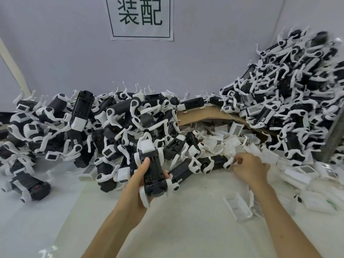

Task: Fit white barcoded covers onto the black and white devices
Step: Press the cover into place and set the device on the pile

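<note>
Background: grey wall with a paper sign printed in big dark characters.
Surface: white bench, mostly buried (seriously, it's a mountain).
Left heap: black and white devices tangled together along the wall, legs sticking out every way.
Right heap: same devices, stacked much higher into the corner.
Cardboard: a brown sheet bridging the two heaps, with a few devices sitting on top.
Covers: white ones piled under and in front of the cardboard; one barcoded cover stands up in plain sight.
Left hand: firm grip on a held device, black underside facing up, thumb pressed on it, fingers wrapped round from below.
Right hand: fingers curled at the near edge of the covers, right by a white leg of a lying device; can't tell if its grip has anything in it.
Stray cover: lying flat on the bench beside the left heap.
</note>
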The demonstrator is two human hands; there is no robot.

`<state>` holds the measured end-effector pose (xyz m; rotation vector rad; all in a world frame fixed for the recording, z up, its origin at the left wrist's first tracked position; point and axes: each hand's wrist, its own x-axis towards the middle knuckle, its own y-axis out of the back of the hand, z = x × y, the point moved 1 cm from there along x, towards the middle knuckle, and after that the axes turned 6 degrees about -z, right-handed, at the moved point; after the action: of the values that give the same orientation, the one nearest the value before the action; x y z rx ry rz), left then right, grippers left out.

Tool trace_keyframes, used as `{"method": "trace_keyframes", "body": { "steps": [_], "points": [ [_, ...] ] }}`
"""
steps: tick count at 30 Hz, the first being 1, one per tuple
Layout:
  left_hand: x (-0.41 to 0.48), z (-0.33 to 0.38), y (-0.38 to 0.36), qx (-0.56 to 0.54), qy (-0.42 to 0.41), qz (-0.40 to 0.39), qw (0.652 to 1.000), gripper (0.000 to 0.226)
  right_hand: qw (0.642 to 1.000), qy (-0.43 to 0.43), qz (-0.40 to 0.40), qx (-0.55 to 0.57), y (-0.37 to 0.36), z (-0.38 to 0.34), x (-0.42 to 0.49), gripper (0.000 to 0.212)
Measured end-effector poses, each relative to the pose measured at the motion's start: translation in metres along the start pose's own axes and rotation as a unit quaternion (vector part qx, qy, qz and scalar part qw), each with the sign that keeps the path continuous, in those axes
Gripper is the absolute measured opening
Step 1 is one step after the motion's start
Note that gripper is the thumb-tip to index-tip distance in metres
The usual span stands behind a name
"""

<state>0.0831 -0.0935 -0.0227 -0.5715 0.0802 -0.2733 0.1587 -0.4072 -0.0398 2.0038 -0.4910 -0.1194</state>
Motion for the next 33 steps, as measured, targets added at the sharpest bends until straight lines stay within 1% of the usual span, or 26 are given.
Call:
{"method": "trace_keyframes", "body": {
  "steps": [2, 4, 5, 6, 7, 9, 10, 11, 13, 15, 18, 22, 24, 25, 27, 28, 30, 32, 33],
  "points": [
    [0.001, 0.001, 0.000, -0.016, 0.008, 0.008, 1.000, 0.044, 0.997, 0.011, 0.032, 0.065, 0.001, -0.003, -0.002, 0.015],
    [0.001, 0.002, -0.001, -0.016, 0.021, 0.002, 1.000, 0.055, 0.983, 0.020, 0.063, 0.173, 0.005, -0.006, -0.003, 0.022],
    [0.001, 0.003, 0.000, -0.014, 0.025, -0.001, 1.000, 0.059, 0.977, 0.028, 0.072, 0.197, 0.006, -0.007, -0.002, 0.025],
    [0.002, 0.003, 0.001, -0.011, 0.025, -0.003, 1.000, 0.061, 0.980, 0.039, 0.068, 0.183, 0.007, -0.007, -0.002, 0.027],
    [0.002, 0.003, 0.002, -0.008, 0.024, -0.005, 1.000, 0.062, 0.988, 0.047, 0.045, 0.138, 0.006, -0.007, -0.001, 0.029],
    [0.002, 0.003, 0.003, -0.004, 0.020, -0.011, 1.000, 0.063, 0.998, 0.046, -0.036, 0.007, 0.001, -0.006, 0.000, 0.037],
    [0.002, 0.003, 0.004, -0.001, 0.018, -0.016, 1.000, 0.063, 0.996, 0.041, -0.069, -0.043, -0.001, -0.006, 0.001, 0.041],
    [0.002, 0.003, 0.004, 0.005, 0.016, -0.021, 1.000, 0.063, 0.994, 0.036, -0.082, -0.067, -0.003, -0.006, 0.000, 0.043],
    [0.002, 0.003, 0.004, 0.015, 0.013, -0.025, 0.999, 0.066, 0.996, 0.032, -0.063, -0.055, -0.003, -0.007, -0.001, 0.042],
    [0.002, 0.003, 0.003, 0.010, 0.012, -0.028, 0.999, 0.067, 0.999, 0.026, -0.030, -0.018, -0.001, -0.006, -0.003, 0.038],
    [0.002, 0.004, 0.002, 0.004, 0.011, -0.026, 1.000, 0.065, 0.999, 0.022, 0.000, 0.038, 0.000, -0.001, -0.005, 0.030],
    [0.001, 0.003, 0.002, 0.018, 0.008, -0.011, 1.000, 0.059, 0.992, 0.007, 0.037, 0.123, 0.003, 0.004, -0.003, 0.024],
    [0.001, 0.003, 0.002, 0.016, 0.008, -0.008, 1.000, 0.056, 0.987, 0.008, 0.069, 0.148, 0.006, 0.004, -0.001, 0.017],
    [0.001, 0.003, 0.002, 0.012, 0.008, -0.007, 1.000, 0.055, 0.980, 0.008, 0.089, 0.176, 0.008, 0.004, 0.001, 0.017],
    [0.001, 0.003, 0.003, 0.009, 0.006, -0.009, 1.000, 0.054, 0.952, 0.009, 0.113, 0.286, 0.013, 0.003, 0.003, 0.023],
    [0.001, 0.003, 0.002, 0.009, 0.005, -0.012, 1.000, 0.054, 0.925, 0.011, 0.105, 0.364, 0.016, 0.001, 0.003, 0.024],
    [0.001, 0.003, 0.002, 0.006, 0.005, -0.017, 1.000, 0.054, 0.860, 0.020, 0.059, 0.507, 0.023, -0.005, 0.000, 0.022],
    [0.002, 0.002, 0.002, 0.009, 0.004, -0.024, 1.000, 0.056, 0.804, 0.040, -0.008, 0.593, 0.028, -0.012, -0.004, 0.016],
    [0.002, 0.002, 0.002, 0.014, 0.002, -0.028, 1.000, 0.057, 0.768, 0.054, -0.048, 0.636, 0.030, -0.016, -0.007, 0.018]
  ]
}}
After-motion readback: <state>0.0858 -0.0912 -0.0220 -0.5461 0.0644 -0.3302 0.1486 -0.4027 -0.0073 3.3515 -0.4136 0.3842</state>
